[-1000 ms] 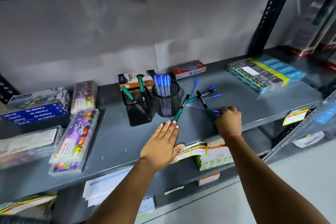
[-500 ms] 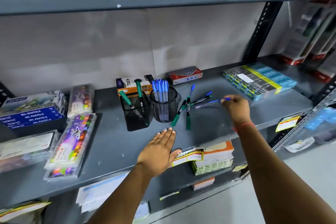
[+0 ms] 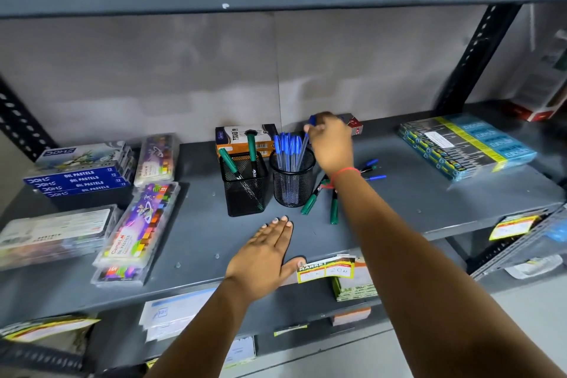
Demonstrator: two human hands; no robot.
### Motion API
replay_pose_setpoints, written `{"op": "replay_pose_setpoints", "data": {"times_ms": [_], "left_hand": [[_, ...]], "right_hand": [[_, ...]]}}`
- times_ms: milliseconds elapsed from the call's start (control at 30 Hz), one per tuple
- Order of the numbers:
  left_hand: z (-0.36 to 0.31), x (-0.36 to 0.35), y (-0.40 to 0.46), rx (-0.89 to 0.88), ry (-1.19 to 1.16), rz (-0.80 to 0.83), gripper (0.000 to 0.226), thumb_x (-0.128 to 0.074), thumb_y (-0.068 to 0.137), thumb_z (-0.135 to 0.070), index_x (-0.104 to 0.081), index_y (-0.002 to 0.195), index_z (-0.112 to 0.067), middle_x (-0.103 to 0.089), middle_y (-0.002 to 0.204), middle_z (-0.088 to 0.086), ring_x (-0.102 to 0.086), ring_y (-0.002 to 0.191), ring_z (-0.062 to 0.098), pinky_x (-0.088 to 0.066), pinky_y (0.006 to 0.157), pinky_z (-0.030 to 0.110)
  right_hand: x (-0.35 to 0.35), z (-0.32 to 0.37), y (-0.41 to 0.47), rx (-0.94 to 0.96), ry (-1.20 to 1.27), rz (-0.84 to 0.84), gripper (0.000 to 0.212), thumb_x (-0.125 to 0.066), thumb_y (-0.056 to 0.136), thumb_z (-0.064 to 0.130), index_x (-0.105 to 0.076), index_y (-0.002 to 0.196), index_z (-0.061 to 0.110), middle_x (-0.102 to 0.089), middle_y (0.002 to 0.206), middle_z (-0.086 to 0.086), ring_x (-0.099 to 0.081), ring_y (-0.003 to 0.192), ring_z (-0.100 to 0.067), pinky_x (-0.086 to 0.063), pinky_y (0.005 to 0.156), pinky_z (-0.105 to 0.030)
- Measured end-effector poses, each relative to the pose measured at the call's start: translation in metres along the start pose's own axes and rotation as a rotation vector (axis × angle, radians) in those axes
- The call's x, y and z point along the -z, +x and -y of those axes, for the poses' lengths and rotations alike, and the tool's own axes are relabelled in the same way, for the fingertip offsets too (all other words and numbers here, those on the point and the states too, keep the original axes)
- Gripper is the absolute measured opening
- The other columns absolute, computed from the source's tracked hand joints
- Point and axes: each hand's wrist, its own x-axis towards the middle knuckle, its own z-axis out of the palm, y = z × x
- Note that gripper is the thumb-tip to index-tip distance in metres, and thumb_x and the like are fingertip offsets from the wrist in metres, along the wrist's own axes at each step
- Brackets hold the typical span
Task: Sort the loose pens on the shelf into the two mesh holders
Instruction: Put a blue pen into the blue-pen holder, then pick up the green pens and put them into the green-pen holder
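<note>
Two black mesh holders stand mid-shelf. The square holder carries green pens; the round holder is full of blue-capped pens. My right hand hovers over the round holder, pinching a blue pen whose lower end dips into it. Loose green pens and blue pens lie on the shelf to the right of the round holder, partly hidden by my right forearm. My left hand rests flat, fingers apart, on the shelf's front edge and holds nothing.
Oil pastel boxes and crayon packs fill the shelf's left side. An orange-and-white box stands behind the holders. Flat blue packs lie at the right. A black upright stands at the back right. Price tags hang on the front edge.
My right hand has lifted a blue pen from the loose pile and carried it left, to above the round holder. The left hand has stayed flat on the shelf.
</note>
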Motion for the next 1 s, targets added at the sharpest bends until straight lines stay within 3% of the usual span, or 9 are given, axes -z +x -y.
{"op": "replay_pose_setpoints", "data": {"times_ms": [133,267,367,467,633,700,833,1000], "left_hand": [[0.001,-0.002,0.0,0.001,-0.011,-0.015,0.11,0.025,0.058,-0.076,0.003,0.145,-0.013,0.002,0.157,0.004,0.003,0.142,0.014,0.014,0.105,0.021],[0.002,-0.004,0.001,0.006,-0.019,-0.025,0.117,0.034,0.051,-0.075,0.001,0.145,-0.014,0.0,0.157,0.004,0.001,0.143,0.015,0.012,0.106,0.021],[0.002,-0.004,0.001,0.009,-0.017,-0.021,0.116,0.033,0.052,-0.075,0.001,0.145,-0.014,-0.001,0.157,0.004,0.0,0.143,0.015,0.011,0.106,0.021],[0.002,-0.004,0.002,0.01,-0.024,-0.014,0.116,0.032,0.053,-0.076,0.001,0.145,-0.013,-0.001,0.157,0.005,0.0,0.143,0.015,0.011,0.107,0.021],[0.0,-0.001,0.001,0.005,-0.03,-0.025,0.119,0.033,0.051,-0.076,-0.001,0.145,-0.012,-0.003,0.157,0.005,-0.001,0.143,0.015,0.013,0.105,0.019],[-0.001,-0.001,0.0,0.007,-0.026,-0.027,0.12,0.034,0.05,-0.076,0.0,0.145,-0.012,-0.002,0.157,0.006,0.0,0.143,0.015,0.013,0.105,0.019],[-0.001,0.0,-0.001,0.017,-0.031,-0.019,0.121,0.034,0.049,-0.077,-0.001,0.145,-0.012,-0.002,0.157,0.006,0.0,0.143,0.016,0.011,0.107,0.021],[0.003,-0.002,-0.007,0.023,-0.014,-0.015,0.12,0.033,0.05,-0.077,-0.001,0.145,-0.013,-0.003,0.157,0.006,0.0,0.143,0.016,0.01,0.108,0.022]], "right_hand": [[-0.014,-0.014,0.001,-0.095,-0.062,0.112,0.018,-0.055,0.091,0.011,-0.064,0.091,-0.005,-0.069,0.104,-0.025,-0.064,0.098,-0.038,-0.051,0.087,-0.04],[-0.017,-0.018,0.002,-0.111,-0.032,0.207,0.023,-0.059,0.089,0.011,-0.067,0.105,-0.004,-0.07,0.107,-0.022,-0.064,0.097,-0.031,-0.052,0.093,-0.039],[-0.008,-0.025,-0.001,-0.15,0.049,0.074,0.025,-0.059,0.089,0.015,-0.068,0.109,0.002,-0.071,0.109,-0.018,-0.063,0.098,-0.028,-0.047,0.089,-0.03],[0.004,-0.054,-0.016,-0.289,-0.093,-0.033,0.025,-0.053,0.09,0.016,-0.062,0.103,-0.003,-0.067,0.109,-0.022,-0.06,0.092,-0.032,-0.049,0.084,-0.035],[0.0,-0.086,-0.06,-0.511,-0.437,0.234,0.057,-0.059,0.086,0.036,-0.046,0.13,0.002,-0.05,0.135,-0.021,-0.047,0.125,-0.038,-0.04,0.104,-0.042],[0.0,-0.089,-0.067,-0.509,-0.48,0.248,0.051,-0.054,0.089,0.03,-0.047,0.131,0.002,-0.049,0.136,-0.02,-0.046,0.127,-0.038,-0.039,0.105,-0.042],[0.01,-0.095,-0.066,-0.552,-0.294,0.142,0.034,-0.049,0.091,0.014,-0.058,0.119,-0.003,-0.058,0.128,-0.026,-0.054,0.119,-0.042,-0.045,0.098,-0.042],[0.029,-0.082,-0.067,-0.517,0.166,-0.225,0.03,-0.051,0.095,0.016,-0.065,0.119,0.003,-0.065,0.12,-0.027,-0.058,0.114,-0.039,-0.045,0.09,-0.032]]}}
